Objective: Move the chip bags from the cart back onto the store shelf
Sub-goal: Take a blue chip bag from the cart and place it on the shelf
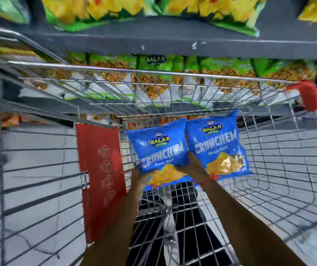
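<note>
Two blue Crunchem chip bags are held up side by side over the wire cart (280, 169). My left hand (139, 174) grips the lower edge of the left blue bag (159, 150). My right hand (194, 165) holds the right blue bag (219, 144) from behind, near its lower left corner. A red thread is tied around that wrist. Beyond the cart runs the grey store shelf (173, 45), directly ahead and above the bags.
Green snack bags (155, 63) fill the shelf level behind the cart's far wall. Yellow and green bags (96, 14) sit on the shelf above. A red child-seat flap (102, 177) stands at the cart's left, and a red corner bumper (309, 96) at its far right.
</note>
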{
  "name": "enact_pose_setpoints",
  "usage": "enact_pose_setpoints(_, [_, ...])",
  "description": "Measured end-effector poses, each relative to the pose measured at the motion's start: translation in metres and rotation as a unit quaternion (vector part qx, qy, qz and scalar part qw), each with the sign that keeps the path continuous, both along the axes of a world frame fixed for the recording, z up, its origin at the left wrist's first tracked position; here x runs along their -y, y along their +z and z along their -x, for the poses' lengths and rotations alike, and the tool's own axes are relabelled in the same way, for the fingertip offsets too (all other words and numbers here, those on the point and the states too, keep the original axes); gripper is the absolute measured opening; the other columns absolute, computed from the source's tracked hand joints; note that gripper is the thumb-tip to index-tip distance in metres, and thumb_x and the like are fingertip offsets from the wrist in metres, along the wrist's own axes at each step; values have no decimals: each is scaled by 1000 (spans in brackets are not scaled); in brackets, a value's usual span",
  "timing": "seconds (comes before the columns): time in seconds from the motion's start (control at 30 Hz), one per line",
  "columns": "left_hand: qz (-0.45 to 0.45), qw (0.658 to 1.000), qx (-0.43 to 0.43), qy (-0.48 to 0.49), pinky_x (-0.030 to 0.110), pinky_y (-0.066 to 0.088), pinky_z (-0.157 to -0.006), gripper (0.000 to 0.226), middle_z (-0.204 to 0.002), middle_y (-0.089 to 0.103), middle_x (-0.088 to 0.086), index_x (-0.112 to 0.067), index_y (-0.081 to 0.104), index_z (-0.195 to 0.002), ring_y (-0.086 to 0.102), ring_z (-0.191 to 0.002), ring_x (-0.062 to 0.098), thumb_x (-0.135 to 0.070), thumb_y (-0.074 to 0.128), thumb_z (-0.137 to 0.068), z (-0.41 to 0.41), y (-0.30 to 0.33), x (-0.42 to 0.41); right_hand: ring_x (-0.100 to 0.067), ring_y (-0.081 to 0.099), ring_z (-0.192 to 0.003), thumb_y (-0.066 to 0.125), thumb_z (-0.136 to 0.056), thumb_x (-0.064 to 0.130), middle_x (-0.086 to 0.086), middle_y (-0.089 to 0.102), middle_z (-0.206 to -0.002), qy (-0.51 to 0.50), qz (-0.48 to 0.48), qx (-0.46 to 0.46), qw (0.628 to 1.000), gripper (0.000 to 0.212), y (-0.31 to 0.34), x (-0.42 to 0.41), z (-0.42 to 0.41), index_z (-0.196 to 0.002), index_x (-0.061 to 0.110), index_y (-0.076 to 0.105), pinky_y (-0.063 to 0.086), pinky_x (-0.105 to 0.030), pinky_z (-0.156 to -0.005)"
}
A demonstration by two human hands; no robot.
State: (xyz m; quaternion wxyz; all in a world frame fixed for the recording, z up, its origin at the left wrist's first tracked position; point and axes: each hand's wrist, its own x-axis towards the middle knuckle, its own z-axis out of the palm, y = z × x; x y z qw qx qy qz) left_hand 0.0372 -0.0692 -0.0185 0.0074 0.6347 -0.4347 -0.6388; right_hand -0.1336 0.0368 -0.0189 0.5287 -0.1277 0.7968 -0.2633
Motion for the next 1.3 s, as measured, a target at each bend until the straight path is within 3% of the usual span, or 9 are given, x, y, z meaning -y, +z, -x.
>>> enact_pose_setpoints(0.1, [9, 998, -62, 22, 31, 52, -70, 34, -57, 70, -17, -21, 73, -74, 62, -64, 7, -23, 84, -41, 1, 14, -6, -23, 61, -100, 90, -50, 37, -1, 69, -107, -8, 11, 42, 999, 86, 11, -8, 13, -120, 9, 48, 55, -37, -85])
enact_pose_setpoints(0.17, [0, 995, -96, 39, 23, 51, -62, 27, -48, 67, -17, -15, 73, -76, 60, -58, 8, -17, 83, -51, 5, 43, -4, -9, 66, -74, 87, -58, 26, 9, 74, -80, 4, 46, 69, 997, 62, 26, -13, 20, -109, 7, 55, 55, -21, -64])
enact_pose_setpoints(0.27, [14, 992, -118, 40, 11, 42, -41, 16, -33, 58, -15, -2, 64, -81, 50, -34, -6, 8, 71, -69, 19, 89, 2, -13, 66, -89, 90, -47, 40, -5, 71, -105, -20, 92, 61, 994, 82, 62, -10, 27, -116, 11, 57, 56, -34, -79])
enact_pose_setpoints(0.33, [25, 990, -135, 44, 16, 45, -44, 20, -36, 60, -13, -11, 65, -69, 51, -37, 0, 7, 73, -67, 23, 113, 8, -8, 67, -82, 91, -41, 42, 1, 72, -95, -46, 133, 50, 989, 77, 91, -8, 32, -107, 14, 61, 57, -31, -72])
enact_pose_setpoints(0.47, [66, 983, -167, 48, 29, 56, -66, 21, -61, 72, -8, -19, 69, -74, 65, -66, 17, 0, 76, -66, 26, 161, 17, 3, 66, -71, 72, -73, -1, -1, 67, -90, -50, 195, 10, 979, 41, 159, 3, 31, -111, 2, 58, 54, -16, -62])
enact_pose_setpoints(0.63, [83, 973, -210, 41, 50, 56, -84, 39, -86, 76, 11, -5, 72, -93, 70, -86, 31, -20, 82, -59, 7, 229, 16, -13, 59, -66, 81, -66, 14, -11, 63, -80, -43, 225, -7, 973, 38, 231, 8, 20, -95, 0, 62, 47, -20, -51])
enact_pose_setpoints(0.77, [160, 954, -251, 41, 42, 52, -81, 27, -81, 78, 4, -11, 73, -81, 69, -75, 18, -9, 79, -55, -6, 276, 9, -10, 61, -71, 84, -51, 18, -7, 64, -79, -31, 281, -17, 959, 41, 286, 4, 10, -86, 11, 63, 49, -25, -60])
enact_pose_setpoints(1.07, [340, 861, -377, 11, 17, 53, -52, 33, -60, 73, -15, -19, 68, -79, 67, -59, 1, -18, 77, -47, 14, 447, 22, 2, 60, -71, 80, -60, -2, 1, 67, -85, -54, 488, -166, 855, 45, 453, 7, 20, -99, 12, 62, 52, -13, -61])
enact_pose_setpoints(1.3, [432, 771, -469, -14, 17, 53, -53, 53, -66, 76, -11, -13, 68, -88, 70, -64, 7, -33, 75, -39, 59, 575, 44, -6, 61, -83, 87, -51, 22, 7, 71, -89, -69, 595, -272, 753, 55, 573, 28, 56, -102, 17, 65, 54, -24, -73])
